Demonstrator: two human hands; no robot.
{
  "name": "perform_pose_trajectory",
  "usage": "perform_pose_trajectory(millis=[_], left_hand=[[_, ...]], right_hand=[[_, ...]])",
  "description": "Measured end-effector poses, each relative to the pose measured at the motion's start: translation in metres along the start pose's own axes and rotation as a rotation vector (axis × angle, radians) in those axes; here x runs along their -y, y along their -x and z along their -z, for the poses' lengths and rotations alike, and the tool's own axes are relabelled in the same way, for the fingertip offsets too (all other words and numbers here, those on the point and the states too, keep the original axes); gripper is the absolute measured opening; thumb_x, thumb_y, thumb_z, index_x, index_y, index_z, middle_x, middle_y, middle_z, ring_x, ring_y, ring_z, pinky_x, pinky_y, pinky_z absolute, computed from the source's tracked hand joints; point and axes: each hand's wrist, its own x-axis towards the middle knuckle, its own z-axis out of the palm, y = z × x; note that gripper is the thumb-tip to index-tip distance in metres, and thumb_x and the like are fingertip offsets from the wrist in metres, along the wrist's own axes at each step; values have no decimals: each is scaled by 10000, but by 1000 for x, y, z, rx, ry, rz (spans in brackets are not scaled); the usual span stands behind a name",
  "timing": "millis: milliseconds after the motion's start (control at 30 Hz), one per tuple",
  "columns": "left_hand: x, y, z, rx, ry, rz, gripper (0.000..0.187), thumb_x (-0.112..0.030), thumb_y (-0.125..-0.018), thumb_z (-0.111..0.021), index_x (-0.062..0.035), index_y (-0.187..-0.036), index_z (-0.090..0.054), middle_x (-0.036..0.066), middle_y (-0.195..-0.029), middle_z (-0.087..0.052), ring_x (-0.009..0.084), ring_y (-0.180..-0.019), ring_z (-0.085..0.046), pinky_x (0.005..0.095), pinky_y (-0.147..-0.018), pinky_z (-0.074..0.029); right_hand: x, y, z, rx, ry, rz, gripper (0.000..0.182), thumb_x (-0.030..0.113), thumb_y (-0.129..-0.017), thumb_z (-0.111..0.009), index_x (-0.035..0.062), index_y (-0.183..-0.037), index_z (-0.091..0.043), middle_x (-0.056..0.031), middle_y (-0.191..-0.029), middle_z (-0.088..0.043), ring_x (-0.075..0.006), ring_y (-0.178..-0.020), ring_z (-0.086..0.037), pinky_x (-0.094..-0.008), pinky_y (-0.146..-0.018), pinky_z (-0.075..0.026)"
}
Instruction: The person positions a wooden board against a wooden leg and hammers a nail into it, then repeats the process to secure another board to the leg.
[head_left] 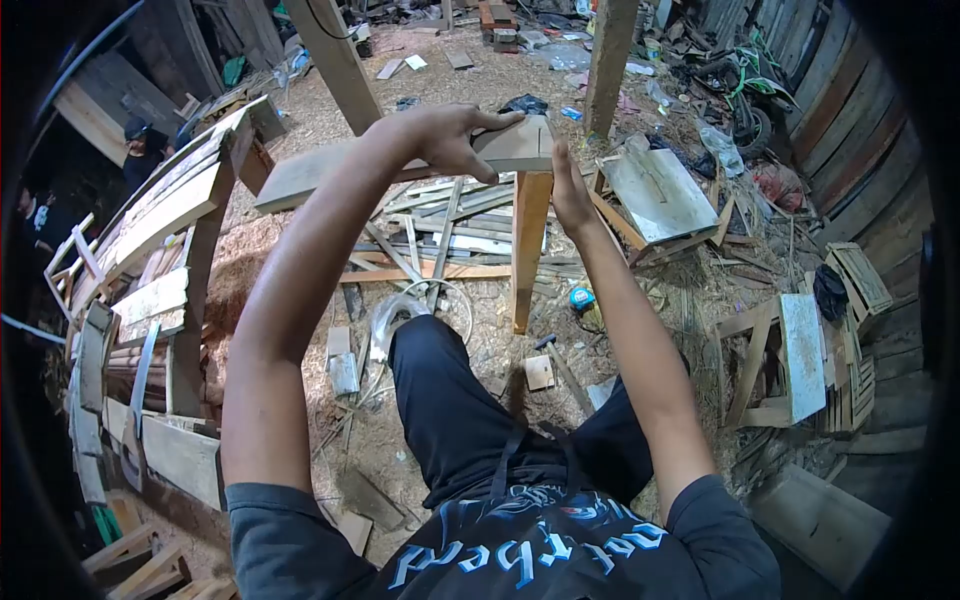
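A long wooden board (315,172) runs sideways in front of me, its right end resting at the top of an upright wooden post (531,240). My left hand (455,140) grips the board near that end, thumb and forefinger apart along its face. At the very end, my right hand (570,190) is closed against the board's edge, just above and beside the post; some of its fingers are hidden. On the ground below lie a hammer (565,372), a small wood block (539,373) and a blue tape measure (580,298).
Loose slats (440,235) lie scattered behind the post. A slatted wooden structure (165,220) stands at left, and a white-topped wooden piece (660,195) at right. Farther back are a green motorbike (750,90) and two thick posts (610,65). A person (145,150) is at far left.
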Motion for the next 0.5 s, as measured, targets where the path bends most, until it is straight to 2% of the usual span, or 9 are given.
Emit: perform_pose_trajectory(millis=[100,133,233,367,400,500], left_hand=[[2,1,-3,-43,-15,-19,1029,-504,-624,-803,-287,-1543,-393,199,-1178,-703,340,-1047,-691,427,-968,-522],[4,-1,-4,-48,-2,-30,1028,-503,-623,-801,-289,-1543,-394,201,-1175,-703,339,-1042,-691,426,-966,-522],[3,-1,1,-32,29,-16,1024,-499,-625,-792,-292,-1544,-392,205,-1169,-703,332,-1027,-691,420,-963,-523],[-1,7,11,56,34,43,1031,-431,-672,-785,-253,-1577,-325,212,-1092,-714,312,-958,-695,427,-954,-530],[9,3,7,18,40,-39,1017,-436,-683,-794,-257,-1573,-337,182,-1029,-732,287,-889,-700,422,-920,-543],[4,9,20,-37,-37,-74,984,-436,-692,-802,-250,-1558,-375,173,-1032,-731,267,-887,-692,414,-901,-544]], right_hand=[[4,9,-2,25,316,144,1126,784,-873,-502,-21,-1578,-151,-246,-1573,-296,-320,-1477,-276,-420,-1199,-243],[-8,7,0,-35,299,131,1189,799,-817,-577,-19,-1575,-164,-257,-1541,-334,-323,-1458,-309,-427,-1178,-280],[-23,-4,-5,-61,158,166,1137,760,-851,-579,-13,-1576,-166,-243,-1515,-369,-312,-1429,-351,-411,-1164,-294],[-18,-7,-15,-107,192,216,915,642,-921,-588,-7,-1516,-337,-180,-1340,-546,-251,-1255,-516,-374,-1062,-399],[-20,-10,-15,-96,199,257,814,605,-948,-572,-6,-1463,-417,-159,-1256,-589,-230,-1170,-556,-365,-1012,-428],[14,-2,-28,-144,215,230,757,588,-971,-539,-1,-1436,-446,-156,-1234,-593,-227,-1134,-564,-361,-1000,-430]])
